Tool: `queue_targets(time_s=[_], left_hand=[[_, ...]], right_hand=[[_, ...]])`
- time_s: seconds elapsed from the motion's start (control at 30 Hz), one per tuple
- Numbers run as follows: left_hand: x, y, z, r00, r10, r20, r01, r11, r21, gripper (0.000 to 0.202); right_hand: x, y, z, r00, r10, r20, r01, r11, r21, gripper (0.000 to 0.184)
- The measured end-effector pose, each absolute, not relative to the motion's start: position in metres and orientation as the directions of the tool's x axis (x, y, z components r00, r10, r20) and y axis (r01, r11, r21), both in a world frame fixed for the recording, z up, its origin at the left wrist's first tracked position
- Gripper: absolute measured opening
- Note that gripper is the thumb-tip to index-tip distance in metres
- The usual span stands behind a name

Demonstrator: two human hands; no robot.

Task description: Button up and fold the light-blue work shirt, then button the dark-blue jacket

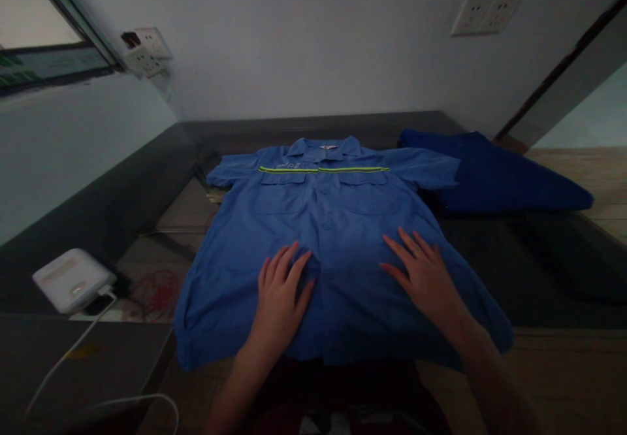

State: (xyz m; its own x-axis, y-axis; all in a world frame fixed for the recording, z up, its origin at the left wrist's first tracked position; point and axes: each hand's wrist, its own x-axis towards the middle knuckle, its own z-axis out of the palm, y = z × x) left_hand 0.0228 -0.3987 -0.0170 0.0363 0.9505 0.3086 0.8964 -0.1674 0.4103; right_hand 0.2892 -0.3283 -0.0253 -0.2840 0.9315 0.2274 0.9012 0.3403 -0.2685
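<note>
A blue short-sleeved work shirt (343, 239) lies spread out, front up, with its collar away from me and its hem hanging near my lap. Yellow-green piping runs across the chest above two flap pockets, and a row of buttons goes down the middle. My left hand (281, 291) rests flat on the lower front, left of the buttons, fingers extended. On the other side of the buttons, my right hand (424, 272) lies on the cloth with its fingers spread. Neither hand grips the fabric.
A folded dark blue cloth (490, 170) lies at the right, partly beneath the shirt's sleeve. To the left, a white box-shaped device (73, 279) has a white cable (68, 353) plugged in. Wall sockets (486, 15) are on the wall behind the dark table (490, 245).
</note>
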Motion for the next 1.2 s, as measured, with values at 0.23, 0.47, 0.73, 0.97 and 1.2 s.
queue_targets(time_s=[0.23,0.47,0.73,0.97,1.2], left_hand=[[0.010,-0.394,-0.021,0.158,0.982,0.105,0.976,-0.171,0.134,0.051],[0.007,-0.373,-0.016,0.166,0.983,0.077,0.978,-0.174,0.117,0.053],[0.005,-0.364,-0.017,0.158,0.969,0.192,0.956,-0.199,0.218,0.049],[0.017,-0.401,-0.001,0.216,0.944,0.251,0.807,-0.317,0.498,0.020],[0.026,-0.415,-0.014,0.217,0.963,0.158,0.760,-0.268,0.592,0.013]], right_hand=[[0.292,-0.318,-0.029,-0.252,0.964,0.080,0.958,0.261,-0.120,0.062],[0.295,-0.295,-0.021,-0.283,0.959,-0.007,0.957,0.282,-0.074,0.062],[0.301,-0.280,-0.010,-0.353,0.929,0.109,0.926,0.363,-0.099,0.056],[0.260,-0.367,0.007,-0.538,0.741,0.403,0.672,0.665,-0.327,0.019],[0.220,-0.414,-0.017,-0.713,0.654,0.252,0.581,0.753,-0.310,0.037]])
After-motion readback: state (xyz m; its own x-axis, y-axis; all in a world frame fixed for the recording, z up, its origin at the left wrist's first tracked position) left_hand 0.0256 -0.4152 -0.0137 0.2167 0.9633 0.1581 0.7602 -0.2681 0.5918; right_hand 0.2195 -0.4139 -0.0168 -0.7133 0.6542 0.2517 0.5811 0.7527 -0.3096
